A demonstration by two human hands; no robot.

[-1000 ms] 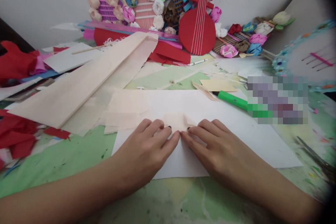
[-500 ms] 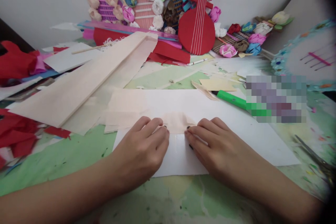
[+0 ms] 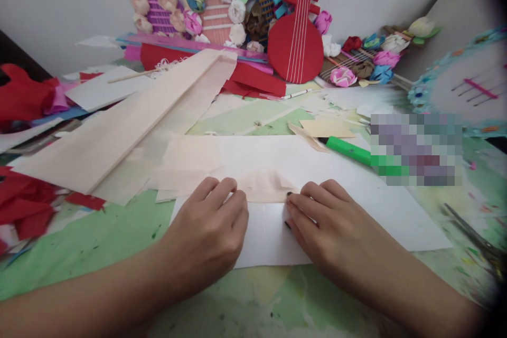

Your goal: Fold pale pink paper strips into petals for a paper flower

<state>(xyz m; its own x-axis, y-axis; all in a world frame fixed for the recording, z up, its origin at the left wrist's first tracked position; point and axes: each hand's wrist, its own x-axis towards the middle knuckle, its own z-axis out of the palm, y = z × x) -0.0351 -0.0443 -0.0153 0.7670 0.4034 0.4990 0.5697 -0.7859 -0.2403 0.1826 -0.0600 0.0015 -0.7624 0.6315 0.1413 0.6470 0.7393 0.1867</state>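
Note:
A small piece of pale peach crepe paper [image 3: 266, 186] lies across a white sheet [image 3: 269, 232], with slight ripples along its upper part. My left hand [image 3: 216, 222] is closed on its left end, the fingertips hidden behind the knuckles. At the right end, my right hand [image 3: 322, 216] pinches the same piece between thumb and fingers; two dark nails show. More peach paper pieces [image 3: 190, 158] lie just beyond my left hand. Both wrists rest low over the sheet.
A large folded peach paper strip [image 3: 130, 121] stretches across the left. Right of the sheet lie a green-handled cutter [image 3: 348, 151] and scissors [image 3: 475, 235]. Red paper scraps [image 3: 24, 203] sit at the left edge. A red paper lute [image 3: 296, 47] and other flowered instruments stand against the wall.
My hands have moved slightly apart along the paper's lower edge, the left one leftward and the right one rightward. More of the peach piece shows between them.

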